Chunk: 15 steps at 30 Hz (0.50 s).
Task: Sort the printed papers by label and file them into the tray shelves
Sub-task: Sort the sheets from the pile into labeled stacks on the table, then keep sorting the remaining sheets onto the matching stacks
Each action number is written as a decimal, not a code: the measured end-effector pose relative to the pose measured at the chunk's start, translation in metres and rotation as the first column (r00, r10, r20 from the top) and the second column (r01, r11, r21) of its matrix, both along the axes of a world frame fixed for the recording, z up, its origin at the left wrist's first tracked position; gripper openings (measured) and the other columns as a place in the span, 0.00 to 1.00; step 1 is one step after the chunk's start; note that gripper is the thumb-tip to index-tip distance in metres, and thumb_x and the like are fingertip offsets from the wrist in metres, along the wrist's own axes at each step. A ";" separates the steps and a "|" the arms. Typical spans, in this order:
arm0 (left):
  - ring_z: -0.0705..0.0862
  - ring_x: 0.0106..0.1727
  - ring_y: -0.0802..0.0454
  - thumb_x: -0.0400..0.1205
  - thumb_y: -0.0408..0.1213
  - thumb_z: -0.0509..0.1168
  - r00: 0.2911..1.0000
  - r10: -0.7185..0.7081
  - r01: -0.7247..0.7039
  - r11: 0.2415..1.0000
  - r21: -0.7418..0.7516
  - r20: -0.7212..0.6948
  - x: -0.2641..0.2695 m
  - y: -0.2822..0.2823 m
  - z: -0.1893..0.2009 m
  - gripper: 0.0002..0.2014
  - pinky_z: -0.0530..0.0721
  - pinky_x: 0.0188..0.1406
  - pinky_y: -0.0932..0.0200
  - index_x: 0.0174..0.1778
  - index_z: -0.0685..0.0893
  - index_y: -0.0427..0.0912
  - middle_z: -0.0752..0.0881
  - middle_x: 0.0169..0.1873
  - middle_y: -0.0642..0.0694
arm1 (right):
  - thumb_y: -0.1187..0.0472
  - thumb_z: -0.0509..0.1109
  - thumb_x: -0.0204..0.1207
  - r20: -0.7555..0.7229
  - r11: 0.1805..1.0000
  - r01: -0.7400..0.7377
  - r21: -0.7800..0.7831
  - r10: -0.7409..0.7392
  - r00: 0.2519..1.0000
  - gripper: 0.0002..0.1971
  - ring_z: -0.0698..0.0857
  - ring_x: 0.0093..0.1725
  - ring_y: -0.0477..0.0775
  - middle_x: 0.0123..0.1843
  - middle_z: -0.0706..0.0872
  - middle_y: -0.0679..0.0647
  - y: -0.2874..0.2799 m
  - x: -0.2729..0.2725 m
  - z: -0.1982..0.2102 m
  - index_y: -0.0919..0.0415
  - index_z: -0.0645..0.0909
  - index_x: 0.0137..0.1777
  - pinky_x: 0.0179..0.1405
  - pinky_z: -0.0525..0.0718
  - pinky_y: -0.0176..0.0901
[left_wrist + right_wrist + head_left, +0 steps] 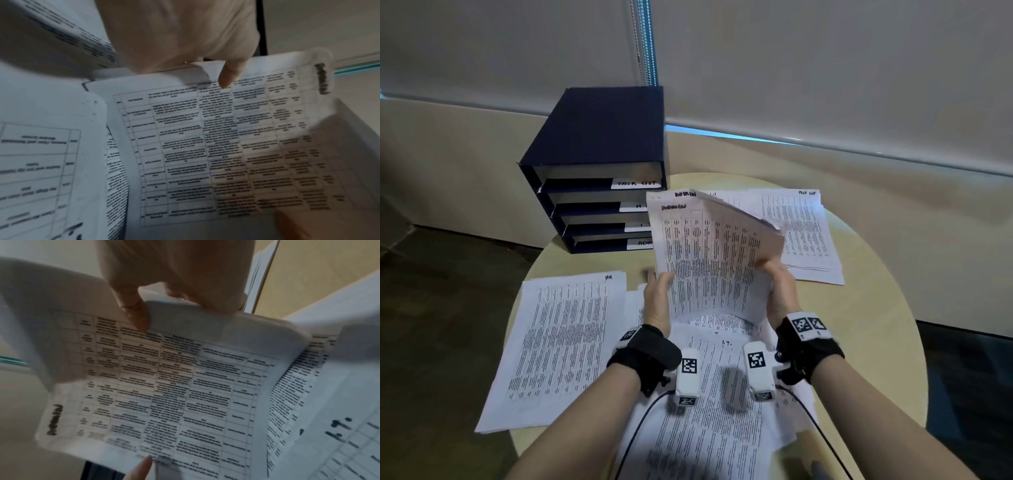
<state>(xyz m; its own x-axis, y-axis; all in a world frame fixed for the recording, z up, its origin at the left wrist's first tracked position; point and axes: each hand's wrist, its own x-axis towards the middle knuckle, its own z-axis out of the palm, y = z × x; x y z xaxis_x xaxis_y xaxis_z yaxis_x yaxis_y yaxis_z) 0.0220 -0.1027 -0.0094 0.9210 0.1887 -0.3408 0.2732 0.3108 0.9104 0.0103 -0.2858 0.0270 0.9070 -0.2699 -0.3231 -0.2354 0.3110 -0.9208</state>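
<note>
I hold a stack of printed papers tilted up above the table, with ADMIN handwritten at its top edge. My left hand pinches its lower left edge, thumb on the printed face. My right hand grips the lower right edge, thumb on the front, and the front sheets curl back at the upper right. The dark blue tray shelves stand at the table's back left, with white tags reading TASK LIST on top and ADM at the bottom. The held papers partly hide the two middle tags.
An HR pile lies at the left of the round wooden table. A TASK LIST pile lies at the back right. An I.T. pile lies under my wrists. A wall and a window blind stand behind the table.
</note>
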 end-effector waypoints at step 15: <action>0.81 0.50 0.55 0.84 0.42 0.58 0.969 -0.235 0.180 0.876 0.447 0.071 -0.006 -0.006 -0.029 0.15 0.81 0.56 0.44 0.66 0.67 0.54 0.80 0.58 0.56 | 0.67 0.69 0.65 -0.032 0.996 0.037 -0.087 -0.040 0.999 0.18 0.81 0.52 0.57 0.54 0.83 0.59 0.001 -0.010 -0.022 0.61 0.76 0.56 0.47 0.79 0.50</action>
<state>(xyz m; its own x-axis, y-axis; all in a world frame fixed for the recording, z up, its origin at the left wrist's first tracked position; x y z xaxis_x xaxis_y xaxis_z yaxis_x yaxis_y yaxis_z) 0.0160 -0.1085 -0.0385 0.9836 0.0926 -0.1545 0.1688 -0.1748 0.9700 0.0003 -0.2845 0.0048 0.8843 -0.3328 -0.3276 -0.2565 0.2401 -0.9363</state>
